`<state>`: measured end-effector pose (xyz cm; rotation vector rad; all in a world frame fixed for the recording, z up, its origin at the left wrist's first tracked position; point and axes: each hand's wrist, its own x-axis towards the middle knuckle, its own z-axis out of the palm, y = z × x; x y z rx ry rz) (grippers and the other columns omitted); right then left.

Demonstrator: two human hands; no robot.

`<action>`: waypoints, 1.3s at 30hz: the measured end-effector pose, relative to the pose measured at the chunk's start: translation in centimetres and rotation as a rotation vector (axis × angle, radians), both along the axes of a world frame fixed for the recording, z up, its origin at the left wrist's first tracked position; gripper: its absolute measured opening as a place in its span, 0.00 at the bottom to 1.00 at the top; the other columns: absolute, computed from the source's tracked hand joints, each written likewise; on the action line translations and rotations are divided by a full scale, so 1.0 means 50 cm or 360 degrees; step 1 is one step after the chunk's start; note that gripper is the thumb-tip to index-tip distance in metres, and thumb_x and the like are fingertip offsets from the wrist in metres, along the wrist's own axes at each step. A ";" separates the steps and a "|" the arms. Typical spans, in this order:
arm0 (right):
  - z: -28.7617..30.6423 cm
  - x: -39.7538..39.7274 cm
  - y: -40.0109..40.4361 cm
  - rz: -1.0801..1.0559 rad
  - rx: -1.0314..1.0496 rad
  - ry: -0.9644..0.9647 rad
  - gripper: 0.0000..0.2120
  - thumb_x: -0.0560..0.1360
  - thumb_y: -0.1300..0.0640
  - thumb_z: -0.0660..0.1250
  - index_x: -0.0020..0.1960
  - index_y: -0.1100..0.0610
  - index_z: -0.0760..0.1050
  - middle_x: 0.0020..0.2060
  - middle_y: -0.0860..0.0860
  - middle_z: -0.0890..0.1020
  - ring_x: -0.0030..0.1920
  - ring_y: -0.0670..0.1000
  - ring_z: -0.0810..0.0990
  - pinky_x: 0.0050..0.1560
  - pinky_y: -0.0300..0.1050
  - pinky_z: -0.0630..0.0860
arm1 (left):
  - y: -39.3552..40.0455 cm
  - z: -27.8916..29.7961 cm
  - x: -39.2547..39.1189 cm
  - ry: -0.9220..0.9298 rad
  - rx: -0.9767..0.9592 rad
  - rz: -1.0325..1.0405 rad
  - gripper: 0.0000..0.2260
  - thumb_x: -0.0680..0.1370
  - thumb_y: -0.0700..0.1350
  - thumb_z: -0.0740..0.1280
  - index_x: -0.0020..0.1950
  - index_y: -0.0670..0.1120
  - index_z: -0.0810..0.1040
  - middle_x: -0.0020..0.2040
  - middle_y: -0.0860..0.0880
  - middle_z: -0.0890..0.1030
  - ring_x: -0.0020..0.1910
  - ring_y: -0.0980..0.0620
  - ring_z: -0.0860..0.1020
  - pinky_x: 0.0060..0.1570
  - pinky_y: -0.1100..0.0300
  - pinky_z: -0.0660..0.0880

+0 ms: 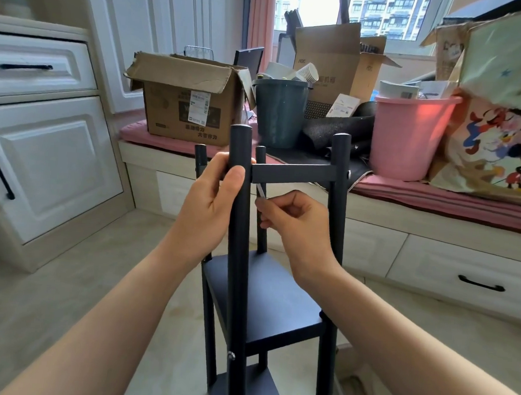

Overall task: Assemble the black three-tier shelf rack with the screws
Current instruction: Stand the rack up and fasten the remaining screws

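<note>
The black shelf rack [266,297] stands upright on the floor right in front of me, with its middle and bottom shelves mounted between four round posts. My left hand [213,201] grips the near left post just below its top. A flat top shelf [293,173] spans between the two near posts at that height. My right hand [294,223] pinches a small silver tool [261,193], seemingly a hex key, just under that shelf beside the left post. A screw head [231,355] shows low on the near left post, another [349,174] at the right post's top joint.
A window bench with pink cushions [434,197] runs behind the rack, loaded with cardboard boxes [191,103], a dark bucket [280,113], a pink bucket [407,135] and a cartoon bag [504,125]. White cabinets [44,155] stand on the left. Tiled floor lies around the rack.
</note>
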<state>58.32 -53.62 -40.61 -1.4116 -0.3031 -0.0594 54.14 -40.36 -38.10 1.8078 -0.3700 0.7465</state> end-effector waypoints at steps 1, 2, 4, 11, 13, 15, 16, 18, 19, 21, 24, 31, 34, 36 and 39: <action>0.004 0.000 -0.004 0.0003 -0.0017 0.0014 0.06 0.71 0.60 0.76 0.40 0.59 0.80 0.32 0.51 0.83 0.33 0.47 0.81 0.44 0.40 0.80 | 0.000 0.000 0.000 0.0003 -0.0002 0.0007 0.08 0.85 0.47 0.55 0.53 0.48 0.72 0.34 0.64 0.75 0.35 0.64 0.75 0.37 0.71 0.72; 0.007 0.000 -0.007 -0.0005 -0.0049 0.0006 0.06 0.71 0.59 0.77 0.40 0.60 0.80 0.32 0.51 0.83 0.33 0.46 0.80 0.42 0.38 0.79 | -0.001 0.001 0.000 0.0006 -0.0005 0.0015 0.07 0.85 0.46 0.55 0.52 0.49 0.72 0.34 0.64 0.75 0.35 0.64 0.75 0.37 0.71 0.72; 0.014 0.000 -0.011 -0.0035 -0.0114 -0.0030 0.08 0.70 0.57 0.77 0.40 0.60 0.81 0.29 0.50 0.80 0.31 0.44 0.76 0.37 0.34 0.76 | -0.001 0.001 0.001 0.0000 -0.0007 0.0033 0.08 0.85 0.45 0.55 0.51 0.51 0.72 0.34 0.65 0.76 0.35 0.65 0.75 0.38 0.72 0.71; 0.021 0.004 -0.019 0.0137 -0.0040 0.0097 0.06 0.71 0.59 0.77 0.40 0.58 0.80 0.30 0.50 0.79 0.33 0.46 0.75 0.40 0.37 0.76 | -0.002 -0.003 0.001 -0.0022 0.0011 0.0028 0.08 0.86 0.45 0.55 0.51 0.52 0.72 0.35 0.64 0.75 0.36 0.65 0.74 0.39 0.73 0.70; 0.022 0.005 -0.021 0.0199 0.0051 0.0149 0.04 0.71 0.61 0.76 0.41 0.59 0.81 0.33 0.51 0.82 0.35 0.46 0.78 0.43 0.38 0.78 | -0.001 -0.002 0.002 -0.0033 0.0005 0.0026 0.09 0.86 0.45 0.55 0.50 0.53 0.72 0.35 0.64 0.75 0.36 0.65 0.73 0.40 0.73 0.70; 0.025 0.004 -0.022 0.0251 0.0130 0.0197 0.03 0.71 0.64 0.75 0.42 0.61 0.82 0.35 0.53 0.83 0.36 0.47 0.80 0.44 0.38 0.78 | -0.001 -0.003 0.004 -0.0036 0.0006 0.0032 0.09 0.86 0.44 0.55 0.50 0.53 0.72 0.35 0.65 0.74 0.37 0.65 0.73 0.40 0.73 0.69; 0.026 0.002 -0.022 0.0271 0.0162 0.0218 0.02 0.71 0.65 0.75 0.42 0.61 0.82 0.36 0.54 0.84 0.37 0.48 0.81 0.44 0.37 0.78 | 0.000 -0.003 0.004 -0.0036 0.0007 0.0032 0.09 0.86 0.44 0.55 0.50 0.53 0.72 0.35 0.65 0.74 0.37 0.65 0.73 0.41 0.73 0.69; 0.026 0.000 -0.020 0.0296 0.0209 0.0250 0.02 0.72 0.67 0.74 0.42 0.62 0.82 0.36 0.55 0.84 0.37 0.49 0.82 0.43 0.37 0.79 | -0.001 -0.003 0.006 -0.0032 0.0013 0.0028 0.09 0.86 0.43 0.55 0.50 0.52 0.72 0.35 0.64 0.74 0.36 0.64 0.72 0.41 0.73 0.69; 0.026 -0.002 -0.019 0.0301 0.0228 0.0265 0.03 0.72 0.67 0.74 0.42 0.62 0.82 0.36 0.55 0.84 0.37 0.49 0.83 0.43 0.36 0.79 | -0.001 -0.003 0.006 -0.0029 0.0017 0.0026 0.09 0.86 0.43 0.55 0.51 0.52 0.72 0.35 0.64 0.74 0.37 0.64 0.72 0.41 0.73 0.69; 0.026 -0.004 -0.017 0.0311 0.0261 0.0295 0.04 0.72 0.68 0.74 0.45 0.62 0.81 0.37 0.55 0.85 0.37 0.49 0.84 0.43 0.36 0.79 | -0.001 -0.003 0.005 -0.0030 0.0021 0.0019 0.09 0.86 0.43 0.55 0.51 0.52 0.72 0.36 0.64 0.74 0.37 0.64 0.72 0.42 0.73 0.68; 0.026 -0.007 -0.017 0.0352 0.0268 0.0325 0.06 0.72 0.68 0.73 0.48 0.61 0.82 0.40 0.53 0.86 0.40 0.48 0.85 0.43 0.35 0.80 | -0.001 -0.003 0.003 -0.0024 0.0013 0.0014 0.09 0.86 0.44 0.55 0.51 0.52 0.72 0.36 0.63 0.74 0.38 0.64 0.72 0.43 0.72 0.69; 0.024 -0.007 -0.016 0.0408 0.0240 0.0332 0.05 0.73 0.67 0.73 0.43 0.59 0.84 0.41 0.54 0.87 0.42 0.49 0.86 0.44 0.35 0.80 | 0.002 -0.004 0.001 -0.0003 -0.0001 0.0024 0.08 0.86 0.44 0.55 0.52 0.51 0.73 0.38 0.55 0.72 0.36 0.63 0.72 0.40 0.72 0.69; 0.023 -0.002 -0.014 0.0432 0.0283 0.0348 0.04 0.73 0.67 0.72 0.45 0.61 0.84 0.41 0.54 0.87 0.41 0.49 0.86 0.44 0.35 0.80 | 0.002 -0.004 0.001 -0.0018 -0.0004 0.0014 0.08 0.85 0.46 0.55 0.51 0.52 0.73 0.37 0.58 0.73 0.36 0.63 0.72 0.41 0.72 0.69; 0.023 0.003 -0.013 0.0441 0.0299 0.0341 0.04 0.73 0.67 0.72 0.47 0.62 0.83 0.41 0.55 0.86 0.42 0.49 0.85 0.45 0.36 0.80 | 0.001 -0.003 0.000 -0.0017 0.0001 0.0004 0.07 0.85 0.47 0.55 0.51 0.53 0.72 0.36 0.62 0.74 0.37 0.63 0.72 0.42 0.72 0.69; 0.024 0.008 -0.013 0.0445 0.0304 0.0342 0.04 0.72 0.67 0.73 0.47 0.62 0.83 0.42 0.56 0.86 0.41 0.49 0.85 0.45 0.36 0.80 | -0.001 -0.002 0.001 -0.0008 0.0020 0.0026 0.08 0.86 0.44 0.55 0.51 0.52 0.72 0.36 0.63 0.75 0.38 0.64 0.73 0.42 0.73 0.69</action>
